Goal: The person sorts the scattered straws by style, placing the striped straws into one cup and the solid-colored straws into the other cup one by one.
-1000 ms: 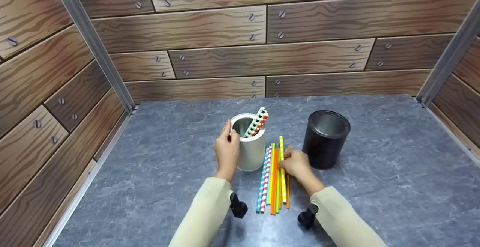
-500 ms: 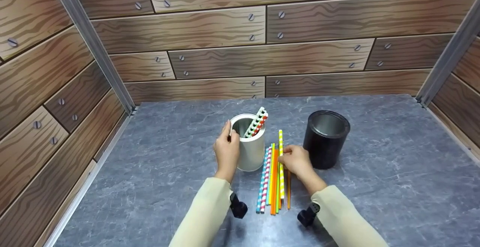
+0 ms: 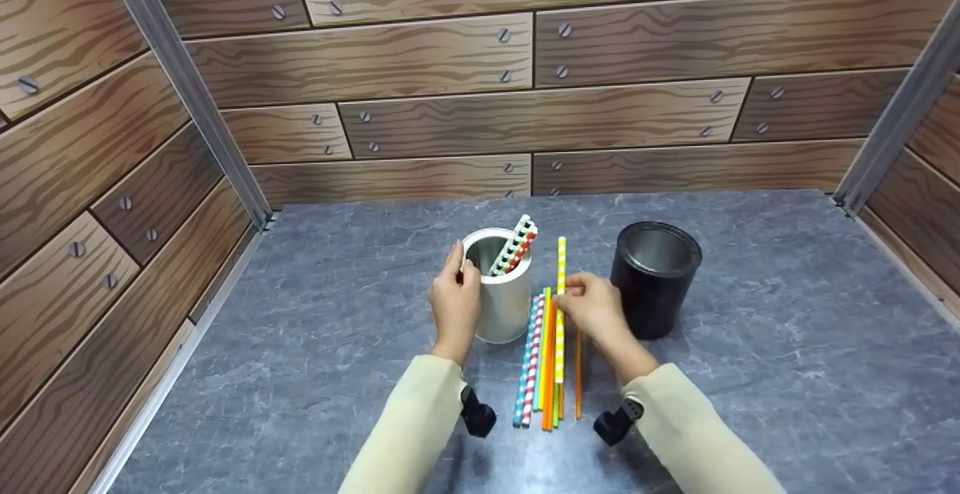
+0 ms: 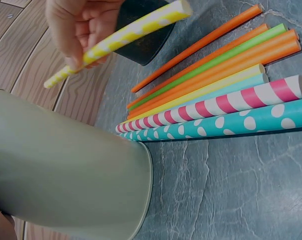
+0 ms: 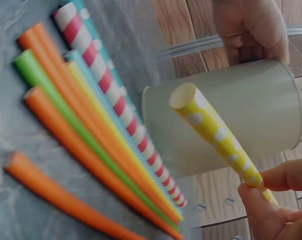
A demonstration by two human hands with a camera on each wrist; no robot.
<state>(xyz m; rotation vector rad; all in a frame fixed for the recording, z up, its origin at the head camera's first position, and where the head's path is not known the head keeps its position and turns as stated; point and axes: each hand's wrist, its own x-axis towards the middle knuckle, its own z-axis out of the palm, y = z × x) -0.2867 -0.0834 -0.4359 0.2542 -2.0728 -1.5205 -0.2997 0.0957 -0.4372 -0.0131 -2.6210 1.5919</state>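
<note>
My left hand (image 3: 455, 302) grips the rim of a white can (image 3: 502, 314), which stands upright on the grey table. Several patterned paper straws (image 3: 514, 250), green-black and red on white, lean inside it. Between thumb and fingers, my right hand (image 3: 594, 308) pinches a yellow paper straw with white dots (image 5: 218, 135), lifted off the table beside the can. Below lies a row of loose straws: a teal dotted one (image 4: 231, 121), a pink-and-white striped one (image 4: 206, 107), and several plain ones in blue, yellow, orange and green. One orange straw (image 4: 196, 47) lies slightly apart.
To the right of my right hand stands an upright black can (image 3: 652, 299). Wood-print walls (image 3: 435, 126) enclose the back and sides of the grey marbled table (image 3: 337, 269).
My right hand has lifted the yellow dotted straw from the row and moved it up and away from me. My left hand and the white can have stayed put.
</note>
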